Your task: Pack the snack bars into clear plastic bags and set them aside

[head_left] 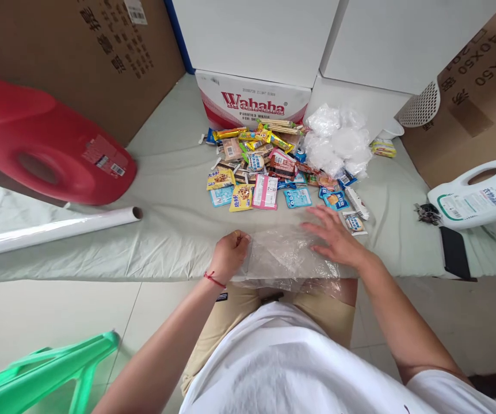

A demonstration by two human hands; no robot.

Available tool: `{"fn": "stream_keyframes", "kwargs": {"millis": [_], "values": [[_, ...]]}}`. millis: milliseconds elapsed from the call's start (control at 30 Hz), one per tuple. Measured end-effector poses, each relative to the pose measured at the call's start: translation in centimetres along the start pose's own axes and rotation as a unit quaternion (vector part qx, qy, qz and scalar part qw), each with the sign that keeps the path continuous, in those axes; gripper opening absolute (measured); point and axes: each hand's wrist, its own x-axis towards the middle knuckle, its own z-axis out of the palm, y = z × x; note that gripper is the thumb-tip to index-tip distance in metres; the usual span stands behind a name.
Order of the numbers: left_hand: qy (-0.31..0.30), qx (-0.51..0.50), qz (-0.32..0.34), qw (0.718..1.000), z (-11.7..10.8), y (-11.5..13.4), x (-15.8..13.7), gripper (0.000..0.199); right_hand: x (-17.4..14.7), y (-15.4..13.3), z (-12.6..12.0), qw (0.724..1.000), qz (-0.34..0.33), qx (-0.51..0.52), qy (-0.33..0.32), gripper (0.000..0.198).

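A clear plastic bag lies near the front edge of the cloth-covered table, its lower part hanging over the edge. My left hand pinches the bag's left edge with the fingers closed. With fingers spread, my right hand is over the bag's right side; I cannot tell whether it touches the film. Just beyond the hands is a pile of small wrapped snacks, among them a yellow cookie packet, a pink-and-white packet and a light blue packet. A white wrapped snack lies beside my right fingers.
Crumpled clear bags sit behind the snacks, near a Wahaha carton. On the left are a red detergent jug and a white roll. A white detergent bottle and a black phone lie right. A green stool stands below.
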Motion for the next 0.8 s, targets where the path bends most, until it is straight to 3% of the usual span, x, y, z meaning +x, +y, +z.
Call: {"fn": "stream_keyframes", "kwargs": {"millis": [67, 133, 200, 233, 267, 333, 400, 500, 600, 700, 800], "values": [[0.048, 0.048, 0.035, 0.997, -0.1, -0.1, -0.1, 0.02, 0.6, -0.7, 0.8, 1.0, -0.021, 0.014, 0.001, 0.026], [0.168, 0.101, 0.106, 0.975, 0.1, -0.2, -1.0, 0.029, 1.4, -0.9, 1.7, 0.999, -0.017, 0.036, 0.022, 0.018], [0.307, 0.158, 0.219, 0.913, 0.7, -0.5, -2.6, 0.039, 2.0, -0.9, 2.2, 0.998, -0.004, 0.054, 0.032, 0.021], [0.347, 0.186, 0.292, 0.871, 1.1, -0.8, -3.5, 0.038, 2.2, -1.0, 2.3, 0.998, 0.005, 0.061, 0.032, 0.022], [0.348, 0.214, 0.372, 0.833, 1.5, -1.0, -4.4, 0.034, 2.3, -1.1, 2.2, 0.997, 0.016, 0.066, 0.029, 0.023], [0.251, 0.267, 0.507, 0.78, 2.3, -1.5, -5.8, 0.027, 2.6, -1.3, 2.0, 0.996, 0.044, 0.079, 0.019, 0.022], [0.117, 0.314, 0.547, 0.767, 2.7, -1.8, -6.2, 0.026, 2.7, -1.3, 1.7, 0.99, 0.095, 0.104, 0.016, 0.02], [0.025, 0.363, 0.465, 0.807, 1.9, -1.6, -4.7, 0.025, 2.7, -0.9, 1.2, 0.957, 0.216, 0.192, 0.017, 0.016], [-0.027, 0.366, 0.403, 0.838, -0.2, -0.5, -2.0, 0.022, 2.5, -0.3, 1.0, 0.876, 0.335, 0.346, 0.01, 0.023], [-0.068, 0.364, 0.378, 0.848, -2.2, 1.4, 0.3, 0.02, 2.4, -0.2, 1.3, 0.791, 0.395, 0.466, 0.01, 0.034], [-0.088, 0.391, 0.385, 0.831, -3.3, 3.2, 1.9, 0.019, 2.5, -0.2, 1.8, 0.747, 0.441, 0.495, 0.057, 0.039]]}}
